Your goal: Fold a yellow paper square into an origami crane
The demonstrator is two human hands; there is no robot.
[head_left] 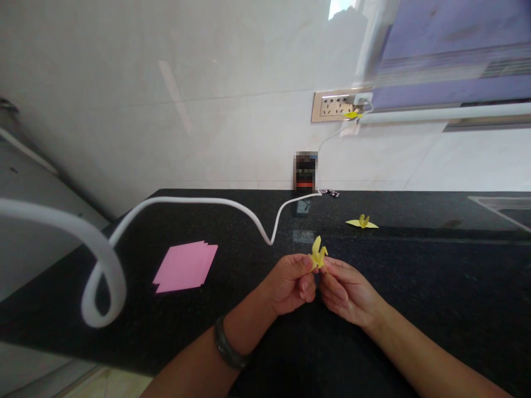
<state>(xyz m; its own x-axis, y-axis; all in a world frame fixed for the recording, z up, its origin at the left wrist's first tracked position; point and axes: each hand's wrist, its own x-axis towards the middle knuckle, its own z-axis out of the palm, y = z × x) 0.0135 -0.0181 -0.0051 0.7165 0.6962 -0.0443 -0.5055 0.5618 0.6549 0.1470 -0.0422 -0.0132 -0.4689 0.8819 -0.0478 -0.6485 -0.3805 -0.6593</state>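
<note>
A small yellow origami crane point(318, 257) is held up between my two hands over the dark counter. My left hand point(292, 283), with a dark bangle point(228, 345) on its wrist, pinches the crane's left side between thumb and fingers. On the other side, my right hand point(348, 290) pinches the right part of the same crane. The fingertips of both hands nearly meet below it, and they cover its lower parts. Another yellow origami crane point(363, 222) rests on the counter, behind and to the right of my hands.
Pink square paper sheets point(186, 266) lie stacked at the left. A thick white cable point(207, 200) loops across the left side and over the counter. A phone-like device point(305, 171) leans against the tiled wall, below a wall socket point(334, 105). The black counter point(435, 309) spreads right.
</note>
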